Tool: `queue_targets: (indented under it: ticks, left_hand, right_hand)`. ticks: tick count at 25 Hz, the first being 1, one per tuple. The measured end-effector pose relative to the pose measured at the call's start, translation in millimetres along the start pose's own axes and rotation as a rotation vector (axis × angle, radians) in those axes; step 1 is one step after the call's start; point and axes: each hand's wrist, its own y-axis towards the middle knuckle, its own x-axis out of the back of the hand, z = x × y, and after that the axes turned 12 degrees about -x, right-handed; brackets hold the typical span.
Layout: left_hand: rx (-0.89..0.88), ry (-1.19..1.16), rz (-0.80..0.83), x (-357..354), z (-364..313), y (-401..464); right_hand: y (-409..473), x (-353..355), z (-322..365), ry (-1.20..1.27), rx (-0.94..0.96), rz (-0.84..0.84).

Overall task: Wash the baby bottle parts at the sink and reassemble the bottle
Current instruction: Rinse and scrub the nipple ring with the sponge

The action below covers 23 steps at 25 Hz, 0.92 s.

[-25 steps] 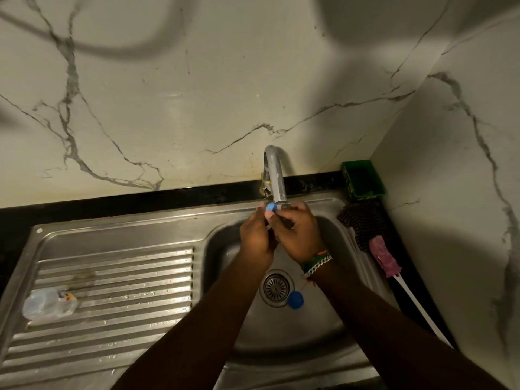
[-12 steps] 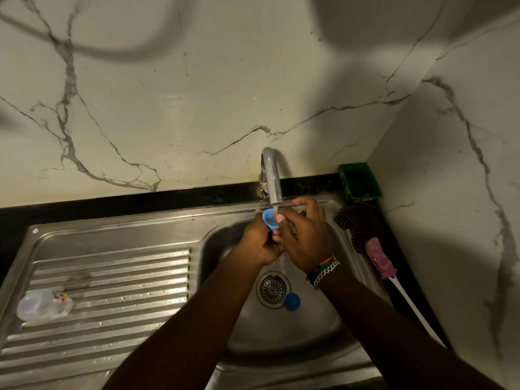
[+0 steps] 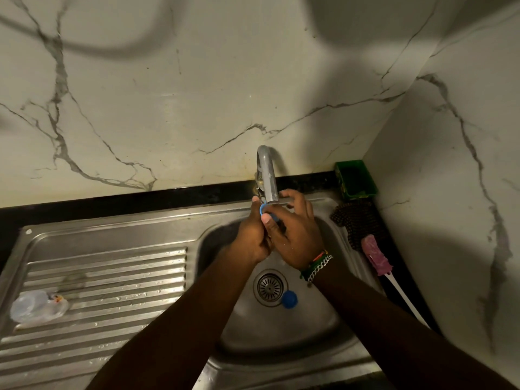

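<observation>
My left hand and my right hand are pressed together just under the grey tap spout, over the steel sink bowl. Between them sits a small blue bottle part; only its blue rim shows above my fingers. My right thumb lies across it. Another blue part rests in the bowl next to the drain. The clear baby bottle body lies on its side at the left of the ribbed drainboard.
A pink bottle brush with a white handle lies on the counter right of the sink. A dark scrubber and a green soap tray sit in the back right corner. Marble walls close in behind and at the right.
Both hands have stayed under the spout, turning the blue part between them. More of its round rim showed half a second ago; my right thumb now covers it.
</observation>
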Motion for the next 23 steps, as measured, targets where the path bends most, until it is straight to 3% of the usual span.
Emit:
queue_targets:
  ticks: [10,19,23]
  left_hand:
    - [-0.009,0.059,-0.02,-1.5,2.7,-0.9]
    - [-0.041,0.047,-0.055,-1.5,-1.6,1.3]
    - [-0.065,0.102,-0.119,-3.0,6.2,-3.3]
  right_hand:
    - [-3.4,-0.6,-5.0,0.002,-0.039,-0.07]
    - [-5.5,-3.5,-3.4,0.03,0.003,-0.008]
    - [-3.8,-6.1,-7.7,0.056,-0.085,-0.019]
